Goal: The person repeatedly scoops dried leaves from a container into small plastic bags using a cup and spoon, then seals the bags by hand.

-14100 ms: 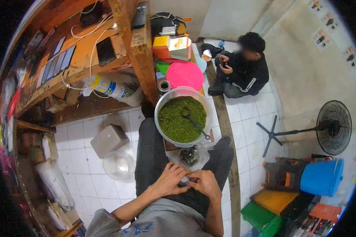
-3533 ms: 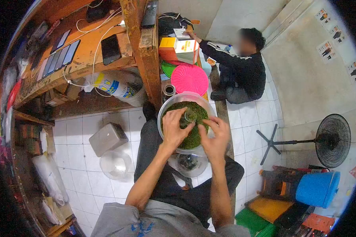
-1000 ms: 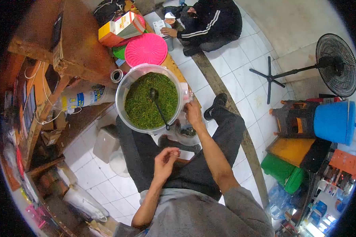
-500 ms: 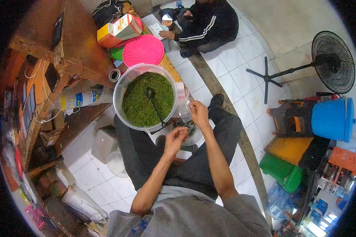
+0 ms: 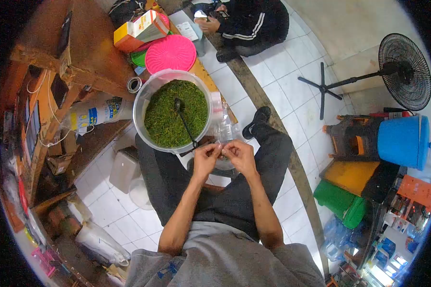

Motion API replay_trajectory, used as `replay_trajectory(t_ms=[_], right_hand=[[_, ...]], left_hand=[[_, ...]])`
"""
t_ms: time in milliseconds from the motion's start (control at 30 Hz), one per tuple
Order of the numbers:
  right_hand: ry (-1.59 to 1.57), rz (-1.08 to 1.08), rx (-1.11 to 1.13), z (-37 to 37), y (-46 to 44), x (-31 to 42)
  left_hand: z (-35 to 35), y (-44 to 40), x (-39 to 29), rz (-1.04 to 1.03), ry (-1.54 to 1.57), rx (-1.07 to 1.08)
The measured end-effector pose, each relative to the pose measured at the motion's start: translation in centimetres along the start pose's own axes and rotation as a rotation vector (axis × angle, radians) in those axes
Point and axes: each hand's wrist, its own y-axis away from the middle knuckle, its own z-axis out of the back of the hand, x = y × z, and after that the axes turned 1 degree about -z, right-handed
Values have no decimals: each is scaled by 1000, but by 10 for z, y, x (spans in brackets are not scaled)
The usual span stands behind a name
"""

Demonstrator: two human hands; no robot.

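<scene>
My left hand (image 5: 206, 159) and my right hand (image 5: 241, 156) meet in front of my lap, fingertips pinched close together on a small clear plastic bag (image 5: 219, 145). Its outline is hard to make out. Just beyond them lie more clear plastic bags (image 5: 226, 128). To the left stands a large translucent tub (image 5: 138, 112) filled with chopped green herbs (image 5: 165, 117). A black spoon (image 5: 185, 123) rests on the herbs, its handle reaching the rim near my left hand. Beneath my hands is a round container, mostly hidden.
Behind the tub are a pink lid (image 5: 171, 54) and a carton (image 5: 141, 32) on a low bench. A person in a black jacket (image 5: 256, 24) sits ahead. A standing fan (image 5: 402, 71), a blue bucket (image 5: 402, 142) and a green bin (image 5: 340, 202) stand right; wooden shelving (image 5: 96, 62) is left.
My right hand has come down and left from the plastic bags, and my left hand has met it. The seated person's hand has lifted off the bench to a cup.
</scene>
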Motion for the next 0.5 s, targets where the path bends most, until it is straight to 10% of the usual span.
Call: replay_trajectory(t_ms=[100,500], right_hand=[[-428,-86,70,-8,4,-1],[-56,149,-101,-16,16,10]], left_hand=[[6,2,5,-28,112,35],[17,12,5,-30,128,21]])
